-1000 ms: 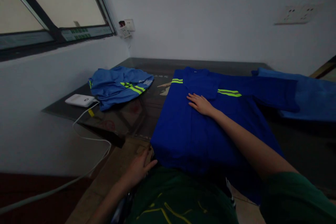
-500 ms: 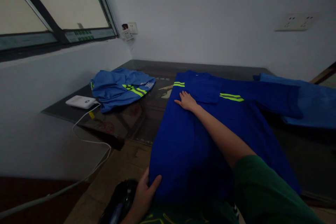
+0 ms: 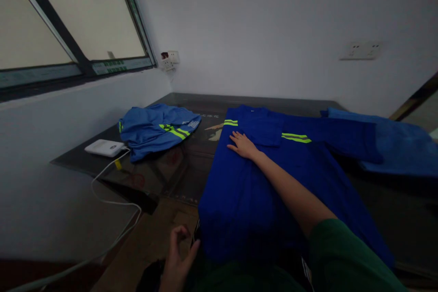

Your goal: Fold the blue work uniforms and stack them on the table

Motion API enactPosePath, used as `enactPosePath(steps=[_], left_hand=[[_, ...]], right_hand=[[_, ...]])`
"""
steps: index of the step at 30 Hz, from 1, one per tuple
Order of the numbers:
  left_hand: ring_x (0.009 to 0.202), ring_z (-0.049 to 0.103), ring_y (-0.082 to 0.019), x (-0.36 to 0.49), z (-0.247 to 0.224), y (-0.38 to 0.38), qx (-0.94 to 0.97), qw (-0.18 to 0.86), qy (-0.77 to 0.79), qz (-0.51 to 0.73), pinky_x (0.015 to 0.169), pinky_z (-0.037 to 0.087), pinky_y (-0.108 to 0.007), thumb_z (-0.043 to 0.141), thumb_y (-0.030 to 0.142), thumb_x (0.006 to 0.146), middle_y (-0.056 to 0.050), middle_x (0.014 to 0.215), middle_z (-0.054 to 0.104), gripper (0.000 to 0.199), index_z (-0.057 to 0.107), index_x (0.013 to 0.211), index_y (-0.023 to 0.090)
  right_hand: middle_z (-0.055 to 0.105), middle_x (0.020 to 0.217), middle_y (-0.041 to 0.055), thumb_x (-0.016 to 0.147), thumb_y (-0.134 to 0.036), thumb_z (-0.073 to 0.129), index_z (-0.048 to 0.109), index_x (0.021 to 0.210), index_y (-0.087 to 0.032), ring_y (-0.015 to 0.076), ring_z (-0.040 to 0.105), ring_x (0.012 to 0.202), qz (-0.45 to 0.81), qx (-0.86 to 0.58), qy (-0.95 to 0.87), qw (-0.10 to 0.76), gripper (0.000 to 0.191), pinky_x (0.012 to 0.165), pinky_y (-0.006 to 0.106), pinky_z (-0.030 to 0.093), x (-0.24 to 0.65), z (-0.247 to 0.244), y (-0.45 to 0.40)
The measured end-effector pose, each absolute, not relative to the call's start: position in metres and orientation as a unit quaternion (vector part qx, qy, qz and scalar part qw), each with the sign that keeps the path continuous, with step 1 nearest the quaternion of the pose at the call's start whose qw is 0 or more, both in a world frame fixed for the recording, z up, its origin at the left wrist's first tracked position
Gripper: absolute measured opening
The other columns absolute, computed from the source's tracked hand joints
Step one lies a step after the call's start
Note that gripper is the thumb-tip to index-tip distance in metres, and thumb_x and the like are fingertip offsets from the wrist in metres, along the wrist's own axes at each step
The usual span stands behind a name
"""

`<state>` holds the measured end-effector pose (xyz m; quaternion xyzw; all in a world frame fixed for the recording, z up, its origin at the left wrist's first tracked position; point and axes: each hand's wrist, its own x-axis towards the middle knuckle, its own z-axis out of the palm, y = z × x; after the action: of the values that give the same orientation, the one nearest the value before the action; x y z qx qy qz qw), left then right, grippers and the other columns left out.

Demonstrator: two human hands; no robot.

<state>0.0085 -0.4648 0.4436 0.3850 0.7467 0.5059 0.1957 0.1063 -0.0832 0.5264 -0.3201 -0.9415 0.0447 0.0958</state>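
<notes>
A dark blue work jacket (image 3: 236, 191) with yellow-green reflective stripes lies on the dark tabletop, its left side folded inward and one sleeve stretched out to the right. My right hand (image 3: 243, 145) rests flat on its upper left part, just below a stripe, fingers spread. Beside the jacket's lower left edge is my left hand (image 3: 179, 255), fingers bent and thumb apart, with nothing visible between them. The jacket's lower edge hangs over the table's near side and is partly in shadow.
A crumpled lighter blue garment (image 3: 157, 130) and a white power bank (image 3: 104, 147) with a white cable (image 3: 102, 201) lie at the left. Another folded blue garment (image 3: 404, 146) is at the right. Walls and a window (image 3: 102, 18) border the table.
My left hand has let go of the jacket's lower left edge and moved slightly down and left. My right hand stays on the cloth. The camera view has tilted up a little.
</notes>
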Motion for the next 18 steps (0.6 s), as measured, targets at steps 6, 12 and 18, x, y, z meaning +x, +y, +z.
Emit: enactPosePath(steps=[6,12,18], left_hand=[[0.109,0.056,-0.023,-0.003,0.520,-0.403,0.606,0.039,0.655,0.449,0.097,0.046,-0.041,0.046,0.027,0.090,-0.011,0.112,0.057,0.017,0.054,0.104,0.022],[0.137,0.036,-0.023,0.017,0.548,-0.291,0.696,0.082,0.631,0.332,0.112,0.033,-0.044,0.044,0.026,0.090,-0.015,0.145,0.040,0.050,0.037,0.139,0.016],[0.144,0.020,-0.028,0.020,0.533,-0.282,0.765,0.045,0.629,0.134,0.114,0.023,-0.053,0.042,0.041,0.095,-0.011,0.155,0.026,0.053,0.035,0.145,0.026]], right_hand=[[0.024,0.156,0.0104,0.091,-0.063,0.035,0.032,0.148,-0.023,0.0366,0.019,0.143,0.082,-0.250,-0.963,0.050,0.070,0.107,0.068,0.020,0.107,0.539,-0.132],[0.021,0.156,0.0122,0.091,-0.059,0.041,0.027,0.150,-0.017,0.0332,0.018,0.143,0.093,-0.239,-0.965,0.049,0.074,0.111,0.058,0.024,0.134,0.532,-0.150],[0.027,0.153,0.0179,0.095,-0.046,0.039,0.036,0.146,-0.010,0.0309,0.022,0.143,0.040,-0.339,-0.939,0.037,0.063,0.112,0.057,0.022,0.165,0.535,-0.121]])
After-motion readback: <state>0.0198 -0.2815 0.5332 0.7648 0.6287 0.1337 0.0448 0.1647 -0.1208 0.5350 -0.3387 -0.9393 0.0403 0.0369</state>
